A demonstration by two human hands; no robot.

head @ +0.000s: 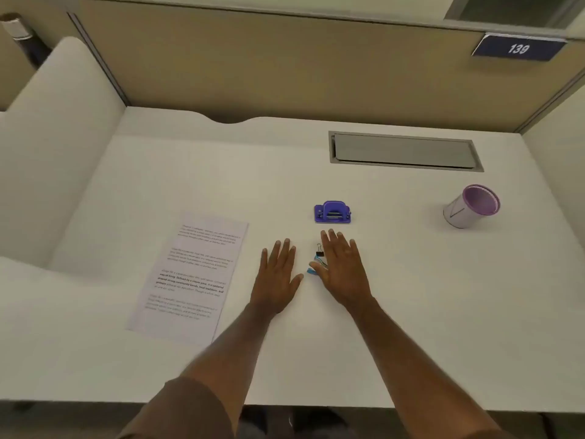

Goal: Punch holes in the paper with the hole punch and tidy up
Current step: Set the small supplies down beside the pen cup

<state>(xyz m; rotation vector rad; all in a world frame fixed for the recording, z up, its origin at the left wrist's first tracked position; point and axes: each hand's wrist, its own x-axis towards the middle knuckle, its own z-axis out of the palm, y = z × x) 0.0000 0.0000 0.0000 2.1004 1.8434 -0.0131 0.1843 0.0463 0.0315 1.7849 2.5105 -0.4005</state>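
Note:
A printed sheet of paper (pixel 190 274) lies flat on the white desk (pixel 411 296), left of centre. A small purple hole punch (pixel 332 212) stands further back, near the middle. My left hand (pixel 277 274) lies flat on the desk with straight fingers, just right of the paper. My right hand (pixel 343 267) also lies flat, below the punch. Between the two hands sit a black binder clip (pixel 319 251) and a small blue clip (pixel 312 270), partly hidden under my right thumb.
A white and purple pen cup (pixel 468 208) stands at the right. A grey cable hatch (pixel 405 151) is set into the desk at the back right. Beige partition walls (pixel 285 68) close off the back, and a white side panel (pixel 57 147) the left.

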